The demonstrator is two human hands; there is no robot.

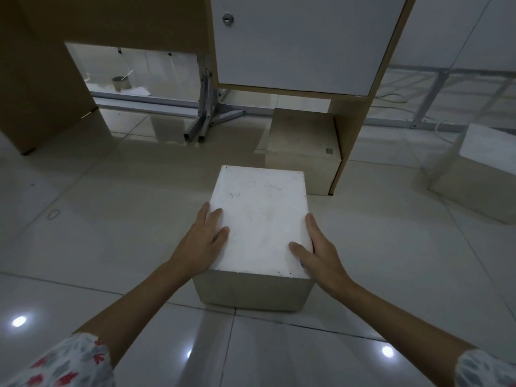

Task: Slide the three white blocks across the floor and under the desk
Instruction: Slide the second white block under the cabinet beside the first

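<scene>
A white block [262, 216] stands on the tiled floor in the middle of the view. My left hand [202, 241] lies flat along its left top edge, fingers straight, thumb on the top face. My right hand [318, 250] lies along its right edge, thumb on top, fingers down the side. A second block [304, 143] sits farther back under the desk's white cabinet [301, 43]. The third block [483, 169] stands on the floor at the far right, outside the desk.
The desk's wooden side panel [354, 127] stands just right of the second block. Metal legs [206, 118] stand on the floor at centre back, a brown panel [36, 88] at left. A small tin [121, 82] sits far back. A cable [391, 97] trails at the right.
</scene>
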